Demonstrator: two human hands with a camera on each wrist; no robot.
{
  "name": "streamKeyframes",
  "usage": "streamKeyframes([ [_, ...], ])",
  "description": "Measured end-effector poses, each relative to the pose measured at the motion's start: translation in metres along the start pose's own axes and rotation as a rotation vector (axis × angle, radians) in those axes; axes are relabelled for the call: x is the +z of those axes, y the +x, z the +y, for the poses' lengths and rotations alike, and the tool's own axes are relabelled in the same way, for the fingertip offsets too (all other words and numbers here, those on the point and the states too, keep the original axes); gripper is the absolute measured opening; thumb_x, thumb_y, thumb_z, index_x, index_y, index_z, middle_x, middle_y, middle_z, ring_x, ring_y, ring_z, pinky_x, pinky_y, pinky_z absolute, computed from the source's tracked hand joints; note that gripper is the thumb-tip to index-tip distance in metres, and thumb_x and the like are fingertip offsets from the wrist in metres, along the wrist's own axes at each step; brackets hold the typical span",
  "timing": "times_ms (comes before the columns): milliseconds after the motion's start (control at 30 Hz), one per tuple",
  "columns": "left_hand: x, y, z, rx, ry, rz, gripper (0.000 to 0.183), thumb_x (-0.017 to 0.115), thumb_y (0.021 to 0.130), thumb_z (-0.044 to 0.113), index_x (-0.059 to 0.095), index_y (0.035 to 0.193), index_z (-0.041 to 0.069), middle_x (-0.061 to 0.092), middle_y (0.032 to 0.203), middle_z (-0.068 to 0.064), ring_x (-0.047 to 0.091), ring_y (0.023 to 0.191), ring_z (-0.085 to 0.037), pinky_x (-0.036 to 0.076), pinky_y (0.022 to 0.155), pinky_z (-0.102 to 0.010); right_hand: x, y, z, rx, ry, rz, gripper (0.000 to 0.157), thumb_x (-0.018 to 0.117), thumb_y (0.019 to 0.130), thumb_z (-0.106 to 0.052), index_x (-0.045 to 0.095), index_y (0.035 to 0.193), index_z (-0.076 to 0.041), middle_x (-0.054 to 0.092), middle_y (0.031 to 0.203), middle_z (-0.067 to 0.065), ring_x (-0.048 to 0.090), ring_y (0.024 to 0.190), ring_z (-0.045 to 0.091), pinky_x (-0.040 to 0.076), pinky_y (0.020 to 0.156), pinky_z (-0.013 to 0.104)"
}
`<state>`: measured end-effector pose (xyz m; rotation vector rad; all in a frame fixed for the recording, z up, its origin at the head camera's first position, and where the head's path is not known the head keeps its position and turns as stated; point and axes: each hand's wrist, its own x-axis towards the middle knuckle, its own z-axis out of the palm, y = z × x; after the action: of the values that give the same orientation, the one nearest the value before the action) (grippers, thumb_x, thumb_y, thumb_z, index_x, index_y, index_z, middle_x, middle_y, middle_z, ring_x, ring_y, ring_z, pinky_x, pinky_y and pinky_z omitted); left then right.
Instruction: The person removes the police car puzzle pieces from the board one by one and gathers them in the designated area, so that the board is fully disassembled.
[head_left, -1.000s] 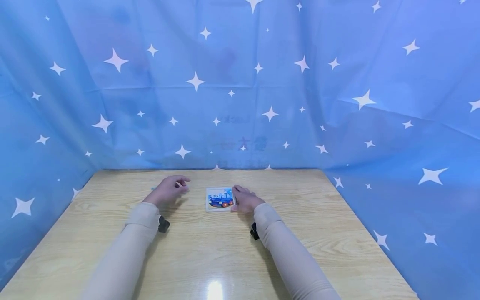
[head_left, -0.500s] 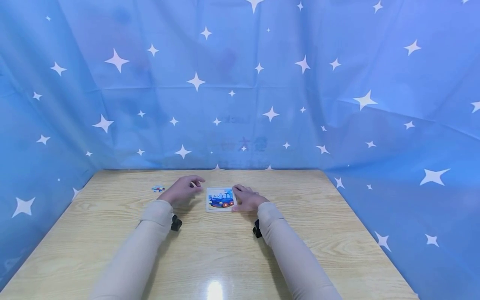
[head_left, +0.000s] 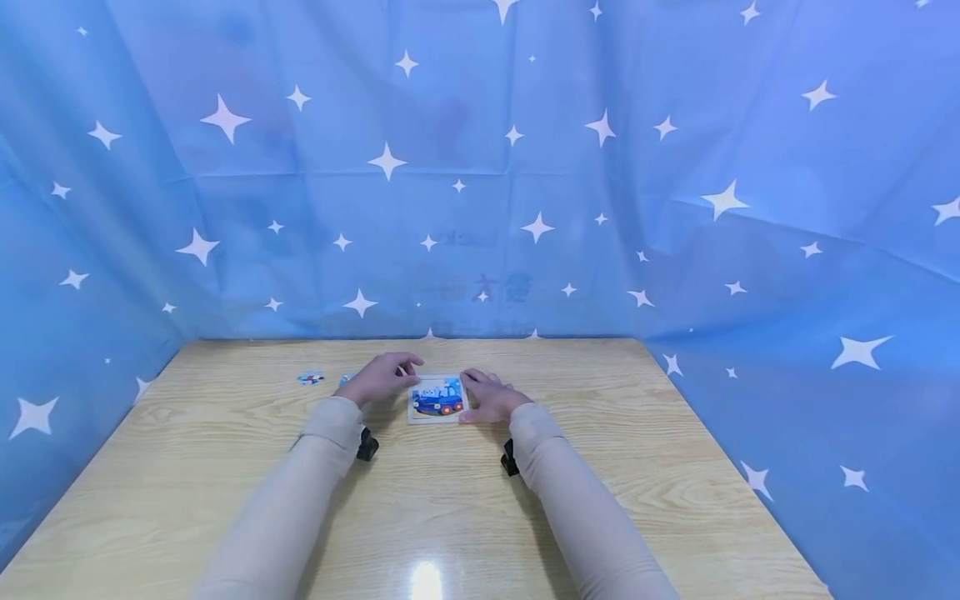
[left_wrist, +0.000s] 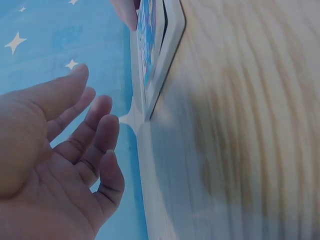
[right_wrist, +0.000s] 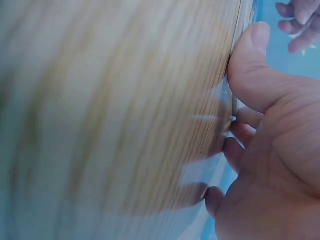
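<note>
A small white-framed jigsaw puzzle (head_left: 438, 398) with a blue truck picture lies flat at the middle back of the table. My right hand (head_left: 489, 398) holds its right edge, thumb at the near corner and fingers at the far one. In the right wrist view, the thumb (right_wrist: 247, 65) presses the puzzle's side and the other fingertips rest on the wood. My left hand (head_left: 381, 379) hovers by the puzzle's left far corner, its fingers loosely bent. Seen from the left wrist, that hand (left_wrist: 65, 155) has nothing in it and is apart from the white frame (left_wrist: 172, 40).
Several loose puzzle pieces (head_left: 311, 377) lie to the left, and another blue bit (head_left: 345, 379) shows beside the left wrist. The wooden table (head_left: 450, 508) ends at a blue star-patterned curtain (head_left: 480, 208) at the back and sides.
My left hand has moved right, from over the loose pieces to the puzzle's left side, uncovering those pieces. The right hand has stayed at the puzzle's right edge.
</note>
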<state>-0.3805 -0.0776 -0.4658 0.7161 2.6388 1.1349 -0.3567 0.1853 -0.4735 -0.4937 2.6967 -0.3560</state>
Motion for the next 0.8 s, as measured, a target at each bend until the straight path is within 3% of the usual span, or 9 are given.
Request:
streamKeyframes([
  [400, 0.025, 0.015, 0.017, -0.062, 0.002, -0.003, 0.041, 0.062, 0.103, 0.017, 0.056, 0.140, 0.001, 0.062, 0.132, -0.017, 0.060, 0.120, -0.032, 0.050, 0.101, -0.048, 0.001, 0.001, 0.002, -0.017, 0.024, -0.006, 0.088, 0.060, 0.099, -0.049, 0.011, 0.164, -0.017, 0.006, 0.171, 0.004, 0.004, 0.155, 0.034, 0.011, 0.119, 0.064],
  [800, 0.043, 0.024, 0.028, -0.088, 0.018, 0.017, 0.039, 0.062, 0.102, 0.016, 0.056, 0.139, 0.003, 0.064, 0.131, -0.016, 0.061, 0.121, -0.031, 0.050, 0.102, -0.047, 0.000, 0.000, 0.002, -0.013, 0.009, -0.018, 0.087, 0.058, 0.099, -0.051, 0.010, 0.165, -0.018, 0.006, 0.171, 0.002, 0.004, 0.155, 0.033, 0.011, 0.120, 0.063],
])
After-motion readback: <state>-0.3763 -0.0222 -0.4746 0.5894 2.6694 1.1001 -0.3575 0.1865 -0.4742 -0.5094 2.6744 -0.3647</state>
